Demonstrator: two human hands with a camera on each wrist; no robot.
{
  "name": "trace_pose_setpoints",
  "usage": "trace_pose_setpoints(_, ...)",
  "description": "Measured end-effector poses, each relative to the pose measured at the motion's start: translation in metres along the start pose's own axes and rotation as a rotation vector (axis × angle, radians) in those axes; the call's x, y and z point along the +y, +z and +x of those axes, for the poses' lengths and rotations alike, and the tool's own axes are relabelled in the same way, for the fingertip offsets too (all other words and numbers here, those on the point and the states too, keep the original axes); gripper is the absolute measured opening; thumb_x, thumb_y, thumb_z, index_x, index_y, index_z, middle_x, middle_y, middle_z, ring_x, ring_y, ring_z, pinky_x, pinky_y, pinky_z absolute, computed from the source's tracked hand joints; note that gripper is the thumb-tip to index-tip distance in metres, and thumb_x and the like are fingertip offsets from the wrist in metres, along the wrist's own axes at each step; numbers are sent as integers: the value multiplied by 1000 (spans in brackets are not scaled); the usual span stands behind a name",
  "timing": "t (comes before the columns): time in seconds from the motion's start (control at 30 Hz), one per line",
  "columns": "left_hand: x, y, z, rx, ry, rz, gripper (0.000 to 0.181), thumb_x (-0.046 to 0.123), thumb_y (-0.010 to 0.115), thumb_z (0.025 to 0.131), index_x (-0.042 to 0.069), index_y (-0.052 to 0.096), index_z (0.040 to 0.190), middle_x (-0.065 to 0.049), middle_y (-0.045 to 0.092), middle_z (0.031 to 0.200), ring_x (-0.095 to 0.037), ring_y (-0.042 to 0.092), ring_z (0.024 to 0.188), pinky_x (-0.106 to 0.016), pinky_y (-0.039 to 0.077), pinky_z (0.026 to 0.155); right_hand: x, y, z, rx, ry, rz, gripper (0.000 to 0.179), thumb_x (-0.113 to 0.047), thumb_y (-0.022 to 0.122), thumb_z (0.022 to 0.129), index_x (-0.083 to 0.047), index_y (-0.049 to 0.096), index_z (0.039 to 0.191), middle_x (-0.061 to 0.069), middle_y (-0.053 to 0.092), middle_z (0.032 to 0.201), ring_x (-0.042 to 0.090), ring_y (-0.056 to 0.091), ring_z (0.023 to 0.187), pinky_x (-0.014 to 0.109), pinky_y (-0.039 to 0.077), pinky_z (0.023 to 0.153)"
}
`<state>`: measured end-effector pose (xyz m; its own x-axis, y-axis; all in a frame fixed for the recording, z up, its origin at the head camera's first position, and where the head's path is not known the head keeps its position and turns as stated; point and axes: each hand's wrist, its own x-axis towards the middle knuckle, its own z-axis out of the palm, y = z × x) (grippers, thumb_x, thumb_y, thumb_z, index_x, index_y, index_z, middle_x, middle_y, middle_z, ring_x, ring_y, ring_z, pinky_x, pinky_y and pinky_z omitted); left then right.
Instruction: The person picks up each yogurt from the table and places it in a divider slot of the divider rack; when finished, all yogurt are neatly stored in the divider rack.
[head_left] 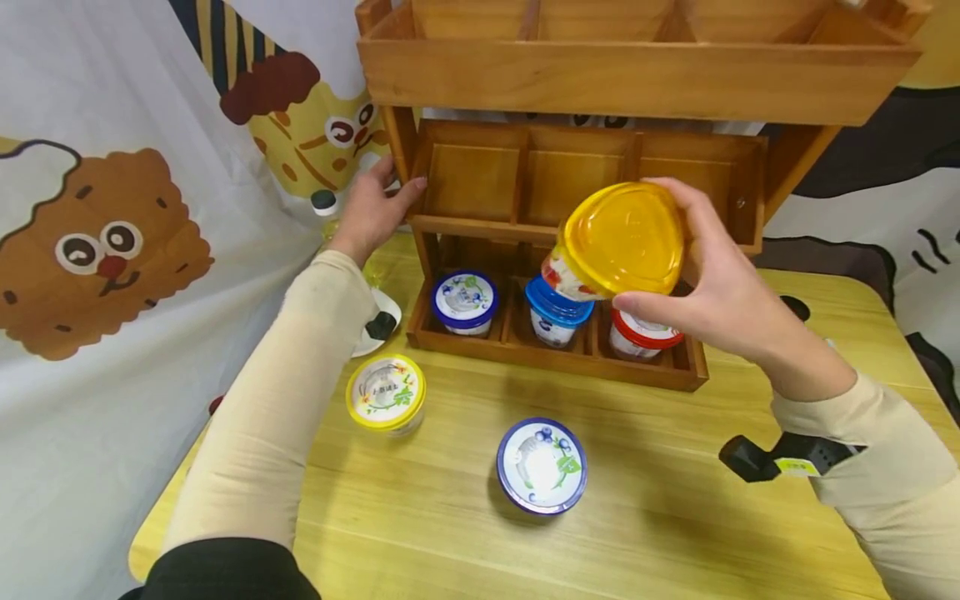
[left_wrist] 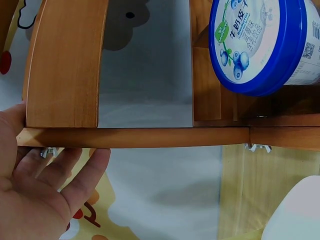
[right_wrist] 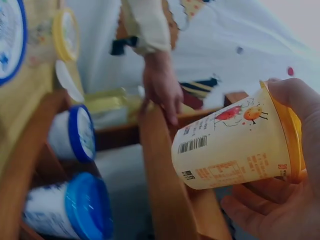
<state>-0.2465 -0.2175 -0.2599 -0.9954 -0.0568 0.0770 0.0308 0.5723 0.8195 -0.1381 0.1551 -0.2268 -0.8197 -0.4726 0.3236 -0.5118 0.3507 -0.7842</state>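
Observation:
My right hand (head_left: 712, 275) holds a tapered plastic cup with a yellow lid (head_left: 626, 237) by the lid's edge. In the right wrist view the cup (right_wrist: 232, 145) is tilted on its side, its printed wall with a barcode showing, in front of the wooden rack. My left hand (head_left: 375, 208) grips the left side of the wooden rack (head_left: 637, 79) at the middle tier, thumb over the tray's end. In the left wrist view its fingers (left_wrist: 82, 182) lie along the outer side of the post.
The bottom tier holds a dark-blue-lidded tub (head_left: 465, 300), a light-blue-lidded cup (head_left: 558, 308) and a red-lidded tub (head_left: 645, 333). On the table (head_left: 420, 517) stand a yellow-lidded tub (head_left: 386, 393) and another blue-lidded tub (head_left: 542, 467). A dark-capped bottle (head_left: 324, 202) stands left of the rack.

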Motion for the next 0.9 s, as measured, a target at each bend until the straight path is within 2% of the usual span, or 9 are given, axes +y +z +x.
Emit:
trace_pose_setpoints(0.1,-1,0,0,0,0,4,60,44,53,100,23,34,153,1,39,158,-19,48,138,-33,45,110,2,-12,0,86,-11,-6,98,10,75,76,-24,24,152,1,38,140,20,47,115,8,49,89)
trace_pose_setpoints(0.23,-2,-1,-1,7,8,15,60,44,53,100,22,35,153,0,39,157,-19,49,137,-33,46,109,8,-24,3,175,-17,39,96,14,73,75,-22,25,150,1,39,138,20,46,117,7,49,88)
trace_pose_setpoints(0.37,-3,-1,0,11,14,19,59,44,53,100,21,36,152,0,40,157,-19,50,136,-33,47,108,16,-33,4,241,-31,217,95,19,70,74,-19,25,149,4,38,139,21,44,120,8,50,88)
trace_pose_setpoints(0.43,-3,0,0,11,15,17,59,44,53,100,22,36,152,0,41,156,-20,50,136,-33,47,108,20,-37,5,274,-44,243,95,20,70,74,-18,26,148,5,38,139,21,43,122,8,50,89)
trace_pose_setpoints(0.47,-4,0,0,11,15,16,59,44,53,100,22,36,152,0,41,156,-20,50,136,-34,47,108,21,-38,5,288,-48,238,95,21,70,73,-18,26,148,5,38,139,21,43,122,9,50,90)
trace_pose_setpoints(0.63,-5,1,1,17,32,12,58,43,53,100,20,37,151,-1,42,156,-21,51,135,-35,48,107,25,-44,4,345,-26,59,99,16,74,71,-20,25,148,1,38,139,19,44,123,8,47,92)
trace_pose_setpoints(0.8,-4,1,1,21,39,13,58,42,53,100,19,38,151,-2,43,155,-21,51,135,-35,47,107,31,-44,4,380,-26,82,100,18,75,68,-20,27,147,2,39,139,19,45,122,10,47,90)
trace_pose_setpoints(0.9,-4,1,1,20,32,17,58,42,53,100,19,38,151,-3,43,155,-21,51,135,-35,47,108,37,-45,4,398,2,30,100,15,76,70,-22,24,148,0,37,139,17,45,123,9,46,91)
